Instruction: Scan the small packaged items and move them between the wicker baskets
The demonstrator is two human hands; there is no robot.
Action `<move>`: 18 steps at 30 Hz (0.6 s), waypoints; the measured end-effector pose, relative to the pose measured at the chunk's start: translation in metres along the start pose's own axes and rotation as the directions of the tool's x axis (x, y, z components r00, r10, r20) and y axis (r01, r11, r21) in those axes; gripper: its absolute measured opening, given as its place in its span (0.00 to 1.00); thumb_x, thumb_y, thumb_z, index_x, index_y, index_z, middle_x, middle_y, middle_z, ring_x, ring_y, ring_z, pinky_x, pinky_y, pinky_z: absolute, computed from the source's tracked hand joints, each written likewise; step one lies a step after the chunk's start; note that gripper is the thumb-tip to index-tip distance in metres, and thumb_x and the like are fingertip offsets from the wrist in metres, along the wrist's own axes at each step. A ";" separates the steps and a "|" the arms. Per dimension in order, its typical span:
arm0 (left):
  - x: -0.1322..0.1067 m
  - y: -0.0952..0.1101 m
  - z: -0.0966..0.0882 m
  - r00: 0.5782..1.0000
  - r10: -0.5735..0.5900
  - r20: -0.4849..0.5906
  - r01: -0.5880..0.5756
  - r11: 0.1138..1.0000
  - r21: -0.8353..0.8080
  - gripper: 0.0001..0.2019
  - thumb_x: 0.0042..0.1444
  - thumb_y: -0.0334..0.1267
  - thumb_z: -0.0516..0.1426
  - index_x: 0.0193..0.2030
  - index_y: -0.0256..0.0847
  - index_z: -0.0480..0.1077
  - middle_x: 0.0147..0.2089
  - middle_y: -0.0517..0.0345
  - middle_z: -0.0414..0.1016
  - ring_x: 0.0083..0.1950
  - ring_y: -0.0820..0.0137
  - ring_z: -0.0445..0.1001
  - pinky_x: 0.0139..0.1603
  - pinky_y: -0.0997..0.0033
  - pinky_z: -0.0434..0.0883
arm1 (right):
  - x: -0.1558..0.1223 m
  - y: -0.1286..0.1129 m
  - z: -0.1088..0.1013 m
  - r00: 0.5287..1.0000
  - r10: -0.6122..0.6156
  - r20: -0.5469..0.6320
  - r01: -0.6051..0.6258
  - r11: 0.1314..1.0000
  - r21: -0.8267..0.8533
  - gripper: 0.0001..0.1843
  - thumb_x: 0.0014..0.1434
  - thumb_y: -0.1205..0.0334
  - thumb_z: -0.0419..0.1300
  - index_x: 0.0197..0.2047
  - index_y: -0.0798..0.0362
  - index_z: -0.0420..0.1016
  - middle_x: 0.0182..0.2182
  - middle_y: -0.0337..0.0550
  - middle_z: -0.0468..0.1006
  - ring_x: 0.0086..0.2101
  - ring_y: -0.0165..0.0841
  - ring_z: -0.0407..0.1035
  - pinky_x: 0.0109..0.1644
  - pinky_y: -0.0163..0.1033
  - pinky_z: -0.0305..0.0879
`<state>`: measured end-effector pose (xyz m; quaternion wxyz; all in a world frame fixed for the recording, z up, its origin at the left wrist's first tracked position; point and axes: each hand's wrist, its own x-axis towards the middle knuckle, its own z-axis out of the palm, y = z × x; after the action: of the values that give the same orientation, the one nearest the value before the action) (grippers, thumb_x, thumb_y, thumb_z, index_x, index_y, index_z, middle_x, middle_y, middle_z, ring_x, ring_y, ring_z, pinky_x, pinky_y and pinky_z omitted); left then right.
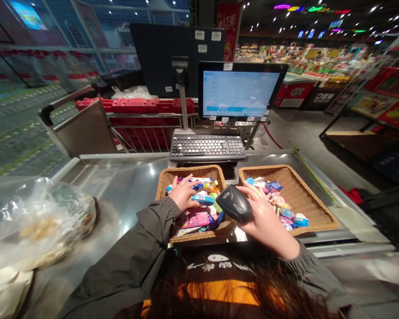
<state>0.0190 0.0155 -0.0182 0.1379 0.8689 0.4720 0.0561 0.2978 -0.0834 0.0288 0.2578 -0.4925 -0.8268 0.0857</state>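
Note:
My right hand [261,212] is wrapped round a black handheld barcode scanner [234,204], which is between the two wicker baskets and tilts toward the left one. Over the left wicker basket [162,181], my left hand [182,193] has its fingers stretched apart. Its thumb touches the end of a blue packet [202,199] that shows a white barcode label. Around that packet lie a pink packet [196,218] and several small colourful wrapped items. More small packaged goods [286,212] fill the left side of the right wicker basket [314,206], partly hidden by my right hand.
Behind the baskets stand a keyboard [208,146] and a lit monitor [239,91]. A clear plastic bag with contents [43,221] sits on the metal counter [119,190] at left. Beyond the counter are a metal cart [83,124] and a shelf rack [359,141].

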 end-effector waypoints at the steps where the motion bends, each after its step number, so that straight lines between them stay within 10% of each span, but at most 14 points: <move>1: 0.000 0.000 0.005 0.999 0.023 0.046 -0.022 1.000 -0.003 0.08 0.50 0.45 0.68 0.36 0.48 0.80 0.68 0.58 0.67 0.74 0.44 0.50 0.66 0.20 0.35 | -0.001 0.001 0.000 1.000 0.001 0.008 -0.001 1.000 0.003 0.26 0.50 0.64 0.63 0.54 0.53 0.73 0.59 0.56 0.70 0.65 0.57 0.55 0.67 0.71 0.49; 9: 0.002 0.020 0.044 0.941 0.198 0.275 -0.207 0.978 0.004 0.10 0.51 0.48 0.66 0.38 0.48 0.80 0.72 0.58 0.59 0.76 0.43 0.42 0.66 0.22 0.39 | -0.010 0.010 -0.005 0.998 0.058 0.009 -0.058 0.998 0.027 0.25 0.49 0.64 0.63 0.53 0.54 0.74 0.58 0.57 0.71 0.66 0.57 0.54 0.68 0.71 0.45; 18: 0.015 0.044 0.028 0.949 0.295 0.113 -0.308 0.944 0.121 0.17 0.53 0.47 0.65 0.48 0.44 0.77 0.72 0.45 0.59 0.74 0.43 0.50 0.69 0.27 0.41 | -0.031 0.034 -0.017 0.987 0.156 -0.040 -0.157 0.988 -0.004 0.27 0.50 0.60 0.64 0.54 0.55 0.73 0.59 0.59 0.70 0.65 0.58 0.55 0.68 0.70 0.48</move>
<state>0.0687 0.0001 -0.0327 0.0893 0.9400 0.3294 0.0034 0.3448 -0.0947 0.0193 0.2651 -0.5584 -0.7805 0.0930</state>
